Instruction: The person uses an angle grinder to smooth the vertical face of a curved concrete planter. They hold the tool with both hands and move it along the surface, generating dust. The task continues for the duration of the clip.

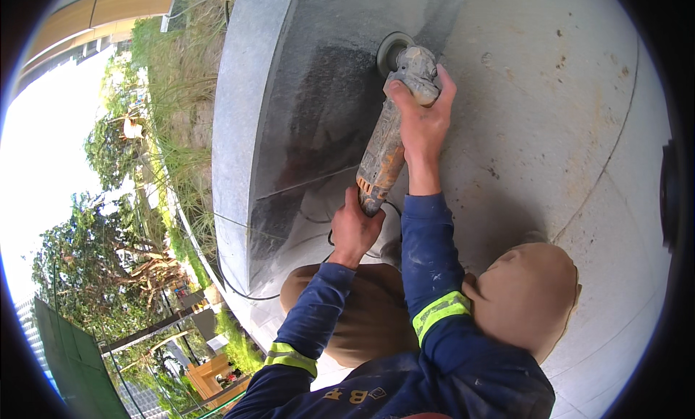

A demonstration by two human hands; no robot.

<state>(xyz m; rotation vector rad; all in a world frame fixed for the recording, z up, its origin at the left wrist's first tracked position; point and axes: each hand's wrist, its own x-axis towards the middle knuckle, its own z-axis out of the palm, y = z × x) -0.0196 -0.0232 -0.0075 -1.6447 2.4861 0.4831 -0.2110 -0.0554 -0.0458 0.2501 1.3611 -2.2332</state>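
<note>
One dusty grey-and-orange angle grinder (379,153), far centre: your left hand (356,229) wraps its near end, your right hand (424,126) grips its far end; one round grey disc (384,57) at one dark-grey stone face (318,104), left.

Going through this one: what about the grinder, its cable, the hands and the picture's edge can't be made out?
All in the head view:
- Disc of the grinder: working face hidden, turned toward the stone.
- Left hand: some fingers hidden beneath the handle.
- Right hand: some fingers hidden behind the hand itself and the grinder.
- Black cable: a stretch hidden behind the left wrist and knee.
- Dark object: cut by the right rim, too dark to identify.
</note>
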